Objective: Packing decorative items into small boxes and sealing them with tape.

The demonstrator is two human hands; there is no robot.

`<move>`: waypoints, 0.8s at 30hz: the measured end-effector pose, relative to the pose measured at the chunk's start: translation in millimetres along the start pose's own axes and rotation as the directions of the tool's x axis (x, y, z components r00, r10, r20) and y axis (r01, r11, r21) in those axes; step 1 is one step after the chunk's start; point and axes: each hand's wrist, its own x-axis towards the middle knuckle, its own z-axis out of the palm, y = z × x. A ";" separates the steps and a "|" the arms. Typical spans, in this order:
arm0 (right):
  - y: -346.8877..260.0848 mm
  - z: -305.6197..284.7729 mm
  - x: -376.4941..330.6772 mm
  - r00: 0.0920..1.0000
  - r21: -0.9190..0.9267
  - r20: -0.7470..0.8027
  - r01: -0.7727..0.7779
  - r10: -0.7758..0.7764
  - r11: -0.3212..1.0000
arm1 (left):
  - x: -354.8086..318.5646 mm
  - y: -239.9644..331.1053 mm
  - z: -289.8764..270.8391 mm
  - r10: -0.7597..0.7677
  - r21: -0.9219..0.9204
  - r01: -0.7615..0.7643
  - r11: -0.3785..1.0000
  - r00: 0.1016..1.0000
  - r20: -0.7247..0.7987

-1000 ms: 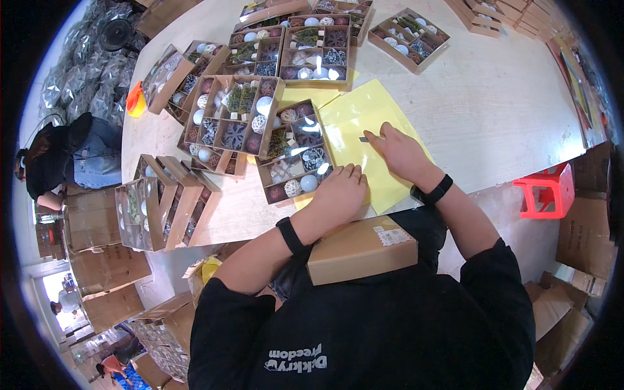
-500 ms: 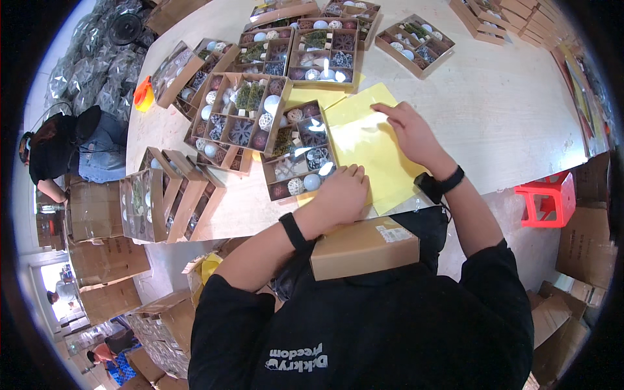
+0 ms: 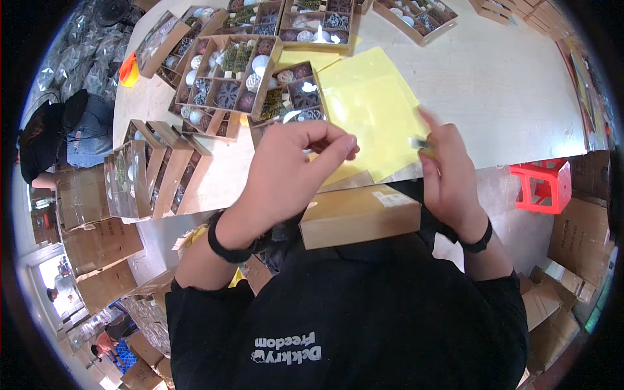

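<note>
My left hand point(image 3: 292, 162) is raised over the table's near edge, thumb and fingers pinched together; what they hold, if anything, is hidden. It covers the near part of a divided decoration box point(image 3: 304, 97) with balls and snowflakes. Farther right, my right hand point(image 3: 450, 179) is closed, with a small dark, pale-tipped object point(image 3: 421, 143) between thumb and fingers, too blurred to name. Between the hands lie yellow sheets point(image 3: 370, 97), flat on the table. Closest to my body is a closed brown cardboard box point(image 3: 361, 221), with a pale label on top.
More decoration boxes point(image 3: 227, 78) are stacked at the far left, and several stand on edge point(image 3: 156, 169) at the near left. An orange-yellow tape dispenser point(image 3: 129, 70) lies at the left edge. A red stool point(image 3: 543, 185) stands right of the table point(image 3: 507, 97). Another person point(image 3: 58, 136) is at the left.
Both hands have lifted off the table and drawn back toward me. The right hand left the yellow sheet and now has a small object in it. The view has shifted slightly.
</note>
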 end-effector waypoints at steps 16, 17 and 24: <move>-46.7 -0.6 -11.4 0.892 0.573 0.368 -0.438 0.261 0.693 | -73.2 -21.3 19.8 0.232 0.170 -0.229 0.958 0.973 0.004; -48.5 -1.3 -12.2 0.915 0.543 0.327 -0.387 0.237 0.745 | -78.2 -21.6 20.2 0.212 0.161 -0.205 0.965 0.977 -0.030; -50.1 -12.5 -19.6 0.783 0.502 0.560 -0.580 0.270 0.641 | -105.2 -52.1 33.1 0.325 0.385 -0.393 0.835 0.917 0.231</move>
